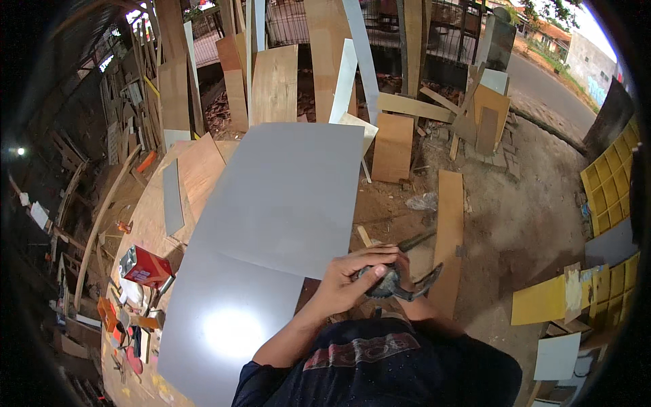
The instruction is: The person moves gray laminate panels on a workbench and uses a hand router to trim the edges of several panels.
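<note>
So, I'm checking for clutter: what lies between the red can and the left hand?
Mostly grey sheeting lies between the red can and the left hand, as the head view shows.

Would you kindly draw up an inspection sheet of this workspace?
Surface: wooden table, largely covered by two grey sheets that seem to overlap; bright glare on the nearer one.
Work items: dark tool in hand, exact kind unclear.
Clutter: red can and a jumble of small items at the table's left.
Hands: left hand closed on the tool; right hand against it, grip partly hidden.
Cables: nothing seen.
Surroundings: boards leaning upright beyond the table; yellow panels at right; plank on dirt ground.
</note>
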`<state>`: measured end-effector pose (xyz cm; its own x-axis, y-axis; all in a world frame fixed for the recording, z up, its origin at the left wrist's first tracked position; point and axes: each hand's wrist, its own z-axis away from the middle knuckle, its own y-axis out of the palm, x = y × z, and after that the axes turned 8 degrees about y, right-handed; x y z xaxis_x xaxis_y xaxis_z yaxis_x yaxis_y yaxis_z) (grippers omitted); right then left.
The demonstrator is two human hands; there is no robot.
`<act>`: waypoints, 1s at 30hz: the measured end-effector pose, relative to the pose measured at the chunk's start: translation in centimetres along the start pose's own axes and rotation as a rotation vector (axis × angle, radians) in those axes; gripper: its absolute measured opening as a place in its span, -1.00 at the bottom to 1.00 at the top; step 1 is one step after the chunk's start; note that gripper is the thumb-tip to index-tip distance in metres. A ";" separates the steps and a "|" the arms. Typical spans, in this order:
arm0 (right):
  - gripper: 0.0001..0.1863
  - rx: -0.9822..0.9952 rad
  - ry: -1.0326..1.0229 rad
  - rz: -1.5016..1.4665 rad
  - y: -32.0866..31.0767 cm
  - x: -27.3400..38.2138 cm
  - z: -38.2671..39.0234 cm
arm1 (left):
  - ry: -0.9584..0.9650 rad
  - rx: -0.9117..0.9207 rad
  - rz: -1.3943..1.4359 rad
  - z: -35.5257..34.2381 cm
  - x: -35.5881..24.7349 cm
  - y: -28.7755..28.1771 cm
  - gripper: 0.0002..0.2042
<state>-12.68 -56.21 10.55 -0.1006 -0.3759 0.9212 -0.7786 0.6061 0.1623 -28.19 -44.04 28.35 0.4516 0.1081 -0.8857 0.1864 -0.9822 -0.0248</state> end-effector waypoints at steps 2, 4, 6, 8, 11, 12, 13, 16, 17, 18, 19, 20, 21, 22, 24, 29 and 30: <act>-0.57 -0.061 0.117 -0.106 1.2 0.5 0.4 | -0.020 0.034 0.062 0.2 0.1 -1.2 -0.64; -0.65 -0.119 -0.058 0.473 0.8 1.5 0.3 | -0.016 0.100 0.205 0.1 1.3 -2.3 -0.61; -0.68 -0.142 -0.003 0.637 -1.2 -3.0 2.5 | -0.011 0.152 0.258 0.1 1.6 -3.1 -0.59; -0.71 -0.160 0.051 0.799 -2.8 -7.3 4.8 | 0.037 0.221 0.314 0.0 2.4 -3.8 -0.57; -0.64 -0.142 0.133 0.363 -0.9 -8.2 5.6 | 0.068 0.231 0.332 0.3 2.9 -5.0 -0.59; -0.62 -0.145 0.156 0.509 -1.0 -8.9 5.9 | 0.054 0.224 0.326 0.3 3.2 -5.0 -0.60; -0.59 -0.145 0.178 0.657 -1.1 -9.7 6.3 | 0.039 0.215 0.319 0.3 3.5 -5.0 -0.60; -0.53 -0.026 0.061 0.625 -0.7 -9.6 4.6 | 0.016 0.179 0.338 0.5 4.7 -5.5 -0.61; -0.53 0.020 0.066 0.393 -0.3 -8.5 3.4 | 0.025 0.174 0.317 0.5 5.2 -5.8 -0.61; -0.54 0.030 0.207 -0.134 1.1 -6.4 1.8 | 0.030 0.174 0.297 0.5 5.9 -6.0 -0.62; -0.55 0.049 0.289 -0.361 1.3 -4.7 1.0 | 0.039 0.184 0.289 0.1 6.6 -6.1 -0.62; -0.54 0.037 0.364 -0.571 1.0 -2.6 0.2 | -0.011 0.168 0.296 -0.6 7.0 -6.0 -0.60; -0.51 0.056 0.396 -0.512 0.8 -1.1 0.3 | -0.078 0.144 0.286 -1.1 6.7 -6.4 -0.58; -0.45 0.076 0.440 -0.462 0.9 -0.1 1.1 | -0.157 0.113 0.275 -0.9 6.5 -6.9 -0.55; -0.37 0.032 0.390 -0.278 0.6 0.0 2.3 | -0.177 0.037 0.023 -0.9 10.2 -10.5 -0.49; -0.36 -0.154 0.056 0.396 1.1 -7.2 3.7 | -0.466 -0.272 -0.706 4.6 26.0 -25.2 -0.34; -0.36 -0.162 0.022 0.508 1.6 -7.2 3.8 | -0.432 -0.253 -0.890 6.3 27.6 -27.4 -0.25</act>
<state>-15.55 -55.21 2.79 -0.4262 0.0069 0.9046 -0.5293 0.8091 -0.2555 -26.29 -15.09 1.65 -0.2847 0.6692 -0.6863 0.5027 -0.5054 -0.7014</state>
